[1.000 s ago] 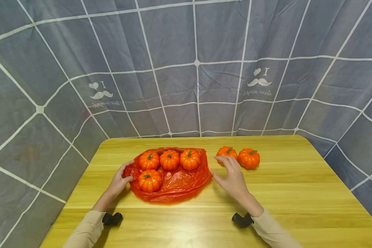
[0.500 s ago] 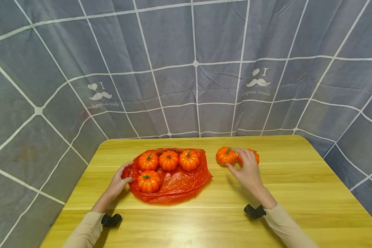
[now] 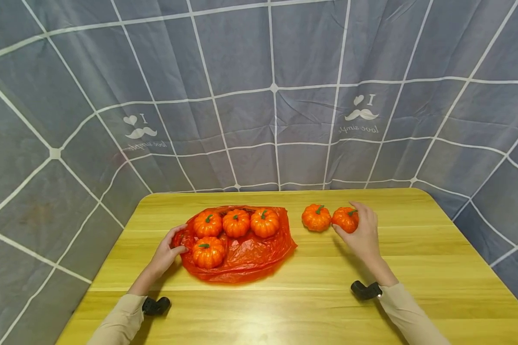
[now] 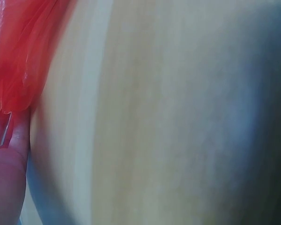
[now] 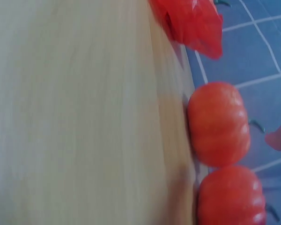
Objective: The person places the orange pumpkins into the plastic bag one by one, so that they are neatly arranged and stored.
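A red plastic bag (image 3: 250,256) lies spread on the table, with several small orange pumpkins on it, one of them a pumpkin (image 3: 209,252) at the front left. My left hand (image 3: 166,251) pinches the bag's left edge; in the left wrist view the thumb (image 4: 9,173) meets the gathered plastic (image 4: 23,70). My right hand (image 3: 362,235) is spread around the rightmost pumpkin (image 3: 344,220), thumb at its lower left and fingers over its upper right side. Beside it sits another pumpkin (image 3: 316,218). In the right wrist view a fingertip (image 5: 278,137) shows apart from both pumpkins.
The wooden table (image 3: 259,316) has its back edge just behind the pumpkins. A grey-blue curtain (image 3: 241,120) with white lines hangs behind and at both sides. A black wrist camera (image 3: 155,305) sits at the left cuff, another camera (image 3: 366,290) at the right.
My right hand has moved right, from beside the bag's right edge, past the nearer loose pumpkin to the rightmost one. My left hand and the bag have stayed in place.
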Tool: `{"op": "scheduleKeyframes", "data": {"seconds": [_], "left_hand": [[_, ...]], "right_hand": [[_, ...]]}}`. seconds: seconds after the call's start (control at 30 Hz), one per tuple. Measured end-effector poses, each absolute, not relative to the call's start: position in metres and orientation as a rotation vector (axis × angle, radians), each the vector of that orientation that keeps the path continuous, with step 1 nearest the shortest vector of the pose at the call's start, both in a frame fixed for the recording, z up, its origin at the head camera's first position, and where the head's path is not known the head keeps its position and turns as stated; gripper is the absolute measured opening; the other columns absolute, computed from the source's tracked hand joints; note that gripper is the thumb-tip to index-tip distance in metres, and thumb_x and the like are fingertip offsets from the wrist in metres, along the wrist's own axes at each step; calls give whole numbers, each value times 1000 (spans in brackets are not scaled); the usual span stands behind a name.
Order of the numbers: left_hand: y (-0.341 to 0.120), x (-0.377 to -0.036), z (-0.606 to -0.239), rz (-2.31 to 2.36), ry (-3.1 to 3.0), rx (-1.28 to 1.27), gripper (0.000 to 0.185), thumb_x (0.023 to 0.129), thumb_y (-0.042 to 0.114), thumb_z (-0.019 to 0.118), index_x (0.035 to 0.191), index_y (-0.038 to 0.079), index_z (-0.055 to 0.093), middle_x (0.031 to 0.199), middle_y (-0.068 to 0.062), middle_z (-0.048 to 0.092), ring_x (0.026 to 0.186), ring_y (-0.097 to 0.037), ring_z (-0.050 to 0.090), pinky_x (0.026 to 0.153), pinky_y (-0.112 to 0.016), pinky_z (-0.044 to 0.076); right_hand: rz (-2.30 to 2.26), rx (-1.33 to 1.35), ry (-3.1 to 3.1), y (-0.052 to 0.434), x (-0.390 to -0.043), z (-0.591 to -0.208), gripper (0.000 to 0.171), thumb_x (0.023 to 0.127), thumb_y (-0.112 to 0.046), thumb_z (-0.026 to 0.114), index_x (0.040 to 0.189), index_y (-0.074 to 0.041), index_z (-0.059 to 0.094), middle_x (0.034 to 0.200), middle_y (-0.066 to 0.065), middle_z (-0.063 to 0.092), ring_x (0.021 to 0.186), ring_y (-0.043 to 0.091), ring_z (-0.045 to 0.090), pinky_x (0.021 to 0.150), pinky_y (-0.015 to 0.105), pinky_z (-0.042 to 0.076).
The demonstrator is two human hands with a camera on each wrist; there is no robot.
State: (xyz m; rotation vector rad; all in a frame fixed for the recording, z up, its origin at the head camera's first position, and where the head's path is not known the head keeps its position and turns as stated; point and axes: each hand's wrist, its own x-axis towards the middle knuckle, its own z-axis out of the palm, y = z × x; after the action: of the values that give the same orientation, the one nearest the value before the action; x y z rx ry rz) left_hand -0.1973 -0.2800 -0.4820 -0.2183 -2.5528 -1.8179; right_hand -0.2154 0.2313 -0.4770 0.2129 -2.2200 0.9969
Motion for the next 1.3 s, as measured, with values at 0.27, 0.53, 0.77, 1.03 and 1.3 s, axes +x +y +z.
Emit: {"op": "scheduleKeyframes", "data": {"seconds": [0.27,0.53,0.77,1.03,1.3], "left_hand": [[-279,-197,-482,-1798,-2575,-180,65,83,-10,53,145,-2,32,149,-25,30,125,-23,40,88,-3,36],[-279,-196,-481,-1809,-2572,-175,66,83,-10,53,145,-2,31,149,-26,31,126,-30,39,88,-5,38],[-279,-196,-482,-1824,-2560,-209,67,83,-11,53,145,-3,29,150,-27,29,130,-38,35,88,-3,35],[-280,-195,-481,-1839,-2559,-196,67,83,-11,52,145,-3,30,150,-27,28,131,-37,34,89,-4,35],[-279,-197,-481,-1849,-2553,-188,67,82,-12,51,145,-4,30,150,-27,28,130,-36,33,88,-3,35]], "right_hand": [[1070,91,-2283,248,-218,-485,77,63,-8,84,129,3,48,130,25,48,123,44,33,100,57,25],[1176,-37,-2433,249,-218,-487,86,69,-18,83,140,0,38,137,29,38,122,46,31,96,59,29],[1289,-126,-2499,248,-222,-486,93,72,-22,82,146,-1,29,142,30,32,129,46,29,103,61,29],[1308,-150,-2519,248,-225,-490,94,73,-20,80,146,2,25,139,32,34,128,47,33,105,61,32],[1320,-167,-2550,249,-227,-493,84,75,-21,78,141,5,33,141,31,33,128,46,36,105,62,34]]}}
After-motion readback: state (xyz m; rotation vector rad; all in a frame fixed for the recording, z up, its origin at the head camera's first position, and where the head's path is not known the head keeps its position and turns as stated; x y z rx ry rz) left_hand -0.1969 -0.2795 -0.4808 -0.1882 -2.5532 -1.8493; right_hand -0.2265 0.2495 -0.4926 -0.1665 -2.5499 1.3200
